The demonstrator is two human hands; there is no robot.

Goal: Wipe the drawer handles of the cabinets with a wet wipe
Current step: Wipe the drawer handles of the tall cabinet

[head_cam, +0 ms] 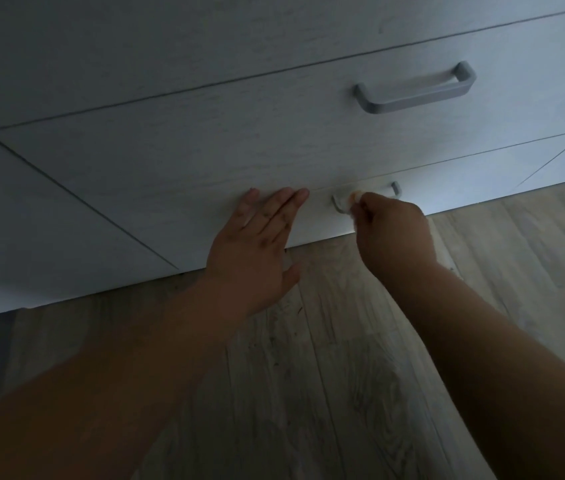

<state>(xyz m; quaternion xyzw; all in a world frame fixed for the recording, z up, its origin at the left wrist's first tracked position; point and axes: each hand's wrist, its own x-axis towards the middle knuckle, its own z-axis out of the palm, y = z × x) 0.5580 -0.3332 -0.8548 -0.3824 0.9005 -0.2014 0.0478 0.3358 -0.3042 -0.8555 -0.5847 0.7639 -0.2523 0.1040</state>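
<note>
The right hand (395, 233) had its grip curled tight, fingertips pinching a pale bit of wet wipe (346, 205) against the left part of the lower drawer handle (394, 188), though the wipe was too small and dim to make out well. Just left of it, the left hand (250, 258) lay open with straight fingers pressed flat on the pale drawer front (170, 161). Farther up and to the right sat the upper drawer handle (416, 90), untouched, and the wood-grain floor (343, 358) ran near, under both forearms.

Lower handle (394, 189) half behind right hand (393, 233)
</note>
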